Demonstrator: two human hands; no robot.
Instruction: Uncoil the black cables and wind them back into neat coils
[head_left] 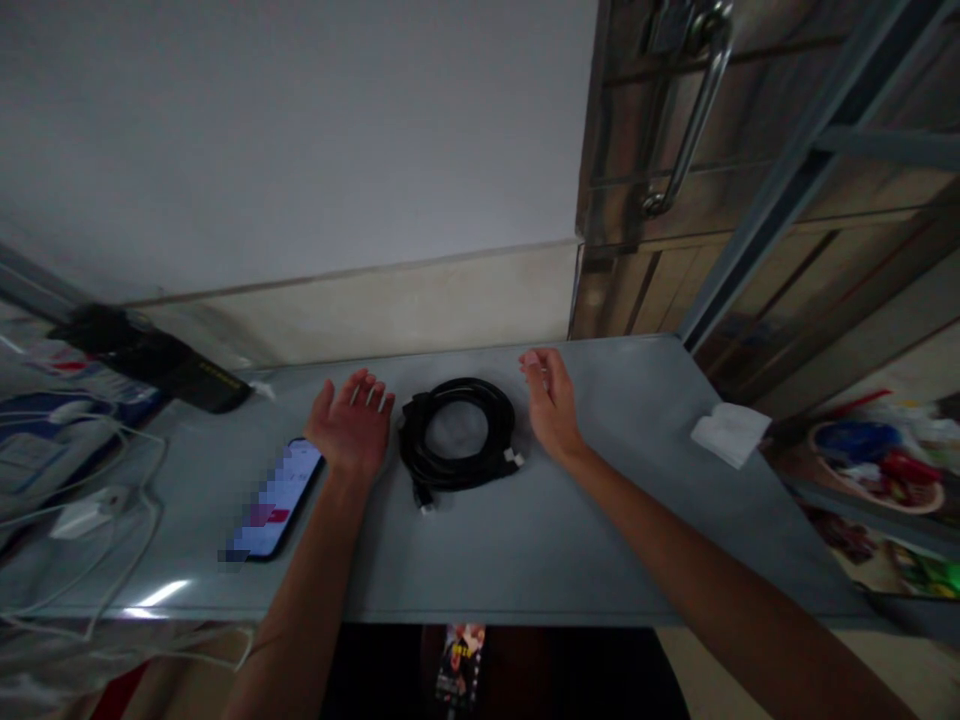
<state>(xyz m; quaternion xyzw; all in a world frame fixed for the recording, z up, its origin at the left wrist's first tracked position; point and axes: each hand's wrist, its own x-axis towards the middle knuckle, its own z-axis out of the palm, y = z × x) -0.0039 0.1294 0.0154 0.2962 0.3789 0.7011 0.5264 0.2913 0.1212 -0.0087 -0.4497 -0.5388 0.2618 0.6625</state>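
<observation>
A coiled black cable [459, 484] lies on the grey table [480, 560], with metal-tipped plugs at its lower right and lower left. To the left of the coil rests my left hand [351, 420], palm turned up, fingers apart and slightly bent, holding nothing. On the other side is my right hand [551, 405], on edge with its thumb toward me and its fingers loosely curved. Nothing shows in it, and a small gap separates it from the cable. A phone [279, 500] with a lit, partly pixelated screen lies left of my left wrist.
A black item with yellow lettering [180, 375] lies at the back left. White cords and a white charger [88, 512] spread over the left end. A crumpled white tissue [731, 434] is at the right. Behind stand a wall and a door handle [694, 120]; a basket [877, 465] sits lower right.
</observation>
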